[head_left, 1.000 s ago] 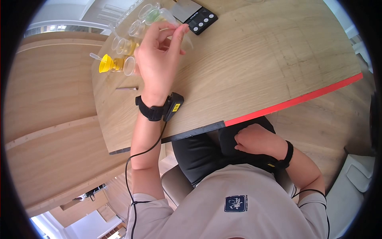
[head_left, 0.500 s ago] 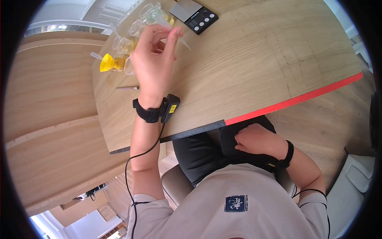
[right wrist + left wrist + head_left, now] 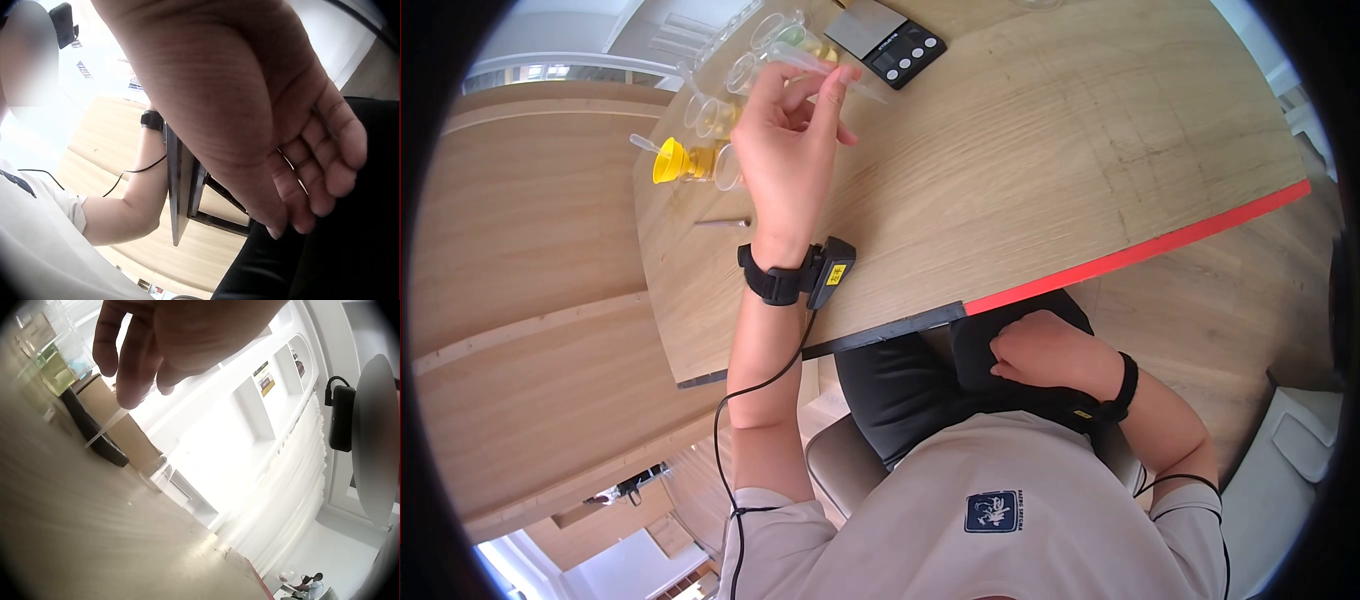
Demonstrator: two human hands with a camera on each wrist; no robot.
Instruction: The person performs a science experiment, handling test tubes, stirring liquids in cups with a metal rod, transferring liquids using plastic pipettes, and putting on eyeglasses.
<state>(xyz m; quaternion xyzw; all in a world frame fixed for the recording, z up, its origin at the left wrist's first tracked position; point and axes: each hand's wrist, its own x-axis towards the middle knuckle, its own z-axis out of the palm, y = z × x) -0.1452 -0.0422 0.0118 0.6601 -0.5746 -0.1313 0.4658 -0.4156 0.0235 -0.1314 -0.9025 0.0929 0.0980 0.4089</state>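
Note:
In the head view, my left hand (image 3: 788, 150) pinches a clear plastic dropper (image 3: 796, 56) between thumb and fingers, over the table. The dropper lies slanted, its thin tip pointing right, near the black digital scale (image 3: 898, 62). The left wrist view shows the tip of the dropper (image 3: 107, 427) below the fingertips, with a cup of yellow-green liquid (image 3: 57, 374) behind. My right hand (image 3: 1050, 350) rests on my thigh below the table edge, fingers loosely bent and holding nothing.
Several clear cups (image 3: 740, 72) line the table's far left edge, partly behind my left hand. A yellow funnel (image 3: 668, 162) sits among them, another dropper (image 3: 643, 143) beside it. A slim metallic tool (image 3: 722, 222) lies nearer me. Red tape (image 3: 1140, 246) marks the front edge.
My left hand has drawn back slightly to the left, the dropper still in its fingers. The dropper has swung to a flatter slant. My right hand has stayed put.

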